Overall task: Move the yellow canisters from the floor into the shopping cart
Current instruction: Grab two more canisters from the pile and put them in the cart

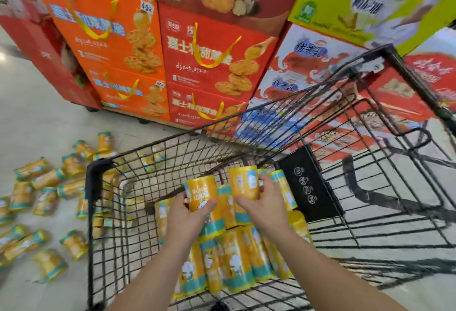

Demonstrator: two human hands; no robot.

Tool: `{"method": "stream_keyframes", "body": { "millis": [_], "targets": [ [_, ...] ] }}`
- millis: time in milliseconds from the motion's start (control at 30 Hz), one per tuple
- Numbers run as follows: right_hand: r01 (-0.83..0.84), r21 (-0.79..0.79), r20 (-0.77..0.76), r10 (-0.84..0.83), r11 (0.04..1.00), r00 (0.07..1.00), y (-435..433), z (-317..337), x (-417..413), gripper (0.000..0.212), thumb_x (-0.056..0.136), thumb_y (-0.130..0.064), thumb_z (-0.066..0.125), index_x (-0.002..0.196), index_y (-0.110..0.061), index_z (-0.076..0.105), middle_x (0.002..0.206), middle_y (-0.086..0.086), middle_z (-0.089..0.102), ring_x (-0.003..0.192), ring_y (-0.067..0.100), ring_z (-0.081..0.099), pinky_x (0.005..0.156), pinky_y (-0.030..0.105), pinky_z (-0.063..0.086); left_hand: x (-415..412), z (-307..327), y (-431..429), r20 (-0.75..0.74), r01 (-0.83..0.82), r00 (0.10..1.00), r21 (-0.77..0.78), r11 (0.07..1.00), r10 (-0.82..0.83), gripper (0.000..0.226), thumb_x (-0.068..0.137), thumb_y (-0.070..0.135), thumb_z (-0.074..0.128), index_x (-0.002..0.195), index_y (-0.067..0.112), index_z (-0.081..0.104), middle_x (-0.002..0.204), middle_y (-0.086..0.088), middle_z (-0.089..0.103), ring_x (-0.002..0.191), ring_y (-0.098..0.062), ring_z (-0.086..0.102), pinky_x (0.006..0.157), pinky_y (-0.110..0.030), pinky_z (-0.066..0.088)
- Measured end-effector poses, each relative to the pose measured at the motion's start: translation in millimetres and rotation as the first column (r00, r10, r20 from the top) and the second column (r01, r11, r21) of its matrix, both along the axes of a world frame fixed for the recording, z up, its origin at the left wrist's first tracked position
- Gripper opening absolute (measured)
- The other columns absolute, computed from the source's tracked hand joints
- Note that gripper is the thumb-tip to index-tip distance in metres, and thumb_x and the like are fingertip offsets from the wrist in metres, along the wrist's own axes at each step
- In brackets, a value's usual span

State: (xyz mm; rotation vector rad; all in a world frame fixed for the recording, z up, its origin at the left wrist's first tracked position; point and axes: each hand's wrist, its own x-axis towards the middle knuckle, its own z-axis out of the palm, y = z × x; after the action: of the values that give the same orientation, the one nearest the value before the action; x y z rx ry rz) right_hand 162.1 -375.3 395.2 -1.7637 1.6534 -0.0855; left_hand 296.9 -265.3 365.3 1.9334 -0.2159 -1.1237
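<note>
A black wire shopping cart [93,182] fills the middle of the view. Several yellow canisters with teal bands [237,261] lie stacked inside it. My left hand [186,217] grips one yellow canister [201,191] upright over the pile. My right hand [264,204] grips another yellow canister [244,182] just to its right, also inside the cart. Many more yellow canisters [47,199] lie scattered on the pale floor left of the cart, most on their sides.
Stacked orange and red gift boxes [209,63] stand on a low pallet right behind the cart. A yellow-green box [370,2] tops the stack at upper right. The cart's black child-seat flap [308,182] leans inside at the right. Pale tiled floor [37,125] spreads to the left.
</note>
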Motion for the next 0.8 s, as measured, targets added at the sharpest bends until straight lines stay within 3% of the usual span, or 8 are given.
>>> {"method": "stream_keyframes", "body": {
  "millis": [167, 300, 400, 533, 600, 733, 800],
  "targets": [
    [-0.154, -0.023, -0.221, 0.146, 0.988, 0.964, -50, -49, -15, 0.083, 0.066, -0.06, 0.072, 0.135, -0.026, 0.041, 0.126, 0.005, 0.049, 0.114, 0.031, 0.058, 0.085, 0.04, 0.048, -25, -59, -48, 0.097, 0.008, 0.995, 0.19, 0.982, -0.027, 0.043, 0.069, 0.049, 0.08, 0.094, 0.024, 0.055, 0.086, 0.005, 0.067, 0.077, -0.018, 0.062, 0.067, -0.032, 0.048],
    [-0.289, 0.069, -0.411, 0.291, 0.955, 0.864, -64, -83, -9, 0.076, 0.074, -0.068, 0.065, 0.13, -0.021, 0.043, 0.13, 0.005, 0.049, 0.114, 0.029, 0.06, 0.084, 0.039, 0.049, -32, -89, -78, 0.118, 0.079, 0.986, 0.278, 0.957, -0.116, 0.044, 0.064, 0.046, 0.083, 0.08, 0.022, 0.05, 0.08, 0.008, 0.062, 0.08, -0.018, 0.062, 0.072, -0.03, 0.049],
    [-0.417, 0.102, -0.483, 0.412, 0.903, 0.773, -60, -95, -8, 0.075, 0.083, -0.066, 0.058, 0.135, -0.015, 0.039, 0.134, 0.005, 0.048, 0.117, 0.027, 0.06, 0.085, 0.039, 0.049, -36, -96, -86, 0.15, 0.131, 0.97, 0.333, 0.934, -0.19, 0.056, 0.061, 0.051, 0.084, 0.091, 0.02, 0.049, 0.091, 0.003, 0.058, 0.092, -0.023, 0.062, 0.077, -0.033, 0.049],
    [-0.458, 0.128, -0.49, 0.458, 0.88, 0.742, -56, -95, -11, 0.076, 0.085, -0.064, 0.055, 0.139, -0.014, 0.035, 0.136, 0.003, 0.048, 0.12, 0.027, 0.056, 0.085, 0.038, 0.046, -36, -95, -75, 0.109, 0.203, 0.959, 0.381, 0.902, -0.262, 0.08, 0.045, 0.077, 0.067, 0.105, 0.024, 0.053, 0.104, 0.003, 0.062, 0.094, -0.021, 0.063, 0.083, -0.043, 0.054],
    [-0.465, 0.121, -0.482, 0.462, 0.877, 0.745, -59, -90, -12, 0.072, 0.085, -0.063, 0.056, 0.135, -0.015, 0.038, 0.133, 0.003, 0.051, 0.12, 0.026, 0.056, 0.084, 0.039, 0.046, -34, -87, -72, 0.104, 0.228, 0.952, 0.388, 0.893, -0.289, 0.076, 0.054, 0.075, 0.067, 0.109, 0.024, 0.053, 0.105, 0.002, 0.061, 0.094, -0.02, 0.062, 0.083, -0.042, 0.054],
    [-0.457, 0.027, -0.444, 0.42, 0.889, 0.791, -61, -63, -5, 0.066, 0.087, -0.064, 0.053, 0.133, -0.018, 0.041, 0.129, 0.001, 0.052, 0.118, 0.025, 0.056, 0.078, 0.04, 0.048, -25, -63, -62, 0.144, 0.192, 0.956, 0.35, 0.917, -0.255, 0.082, 0.073, 0.062, 0.068, 0.139, 0.021, 0.042, 0.123, -0.001, 0.058, 0.111, -0.022, 0.059, 0.088, -0.035, 0.048],
    [-0.458, -0.036, -0.388, 0.41, 0.888, 0.825, -60, -45, 5, 0.061, 0.088, -0.063, 0.052, 0.131, -0.02, 0.042, 0.127, 0.0, 0.054, 0.116, 0.025, 0.057, 0.075, 0.039, 0.047, -13, -39, -51, 0.214, 0.154, 0.952, 0.284, 0.946, -0.219, 0.074, 0.077, 0.056, 0.068, 0.138, 0.021, 0.044, 0.123, 0.0, 0.059, 0.112, -0.019, 0.058, 0.083, -0.03, 0.044]
  ]
}}
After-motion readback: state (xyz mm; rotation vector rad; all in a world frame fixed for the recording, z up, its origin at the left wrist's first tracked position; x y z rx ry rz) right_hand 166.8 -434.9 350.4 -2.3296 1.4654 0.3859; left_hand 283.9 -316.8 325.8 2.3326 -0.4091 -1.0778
